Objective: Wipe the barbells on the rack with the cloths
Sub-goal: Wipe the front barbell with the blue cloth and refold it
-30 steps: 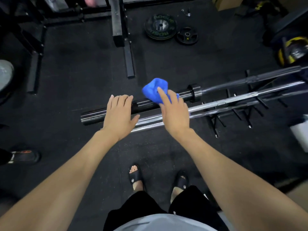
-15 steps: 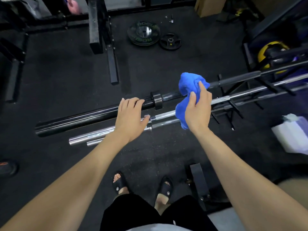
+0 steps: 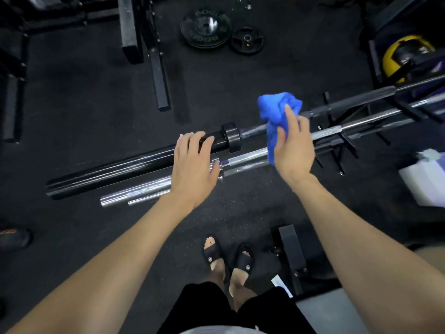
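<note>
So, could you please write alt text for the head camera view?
A person's right hand holds a crumpled blue cloth against the shaft of a black steel barbell on a rack, while the left hand rests on its sleeve. Chrome barbells lie alongside, above a dark rubber floor.

Head view, steeply down, close.

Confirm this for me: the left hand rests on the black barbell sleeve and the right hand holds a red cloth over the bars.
Not quite. The cloth is blue, not red, as the head view shows. The rest stands: the left hand rests on the black barbell sleeve and the right hand holds the cloth over the bars.
</note>
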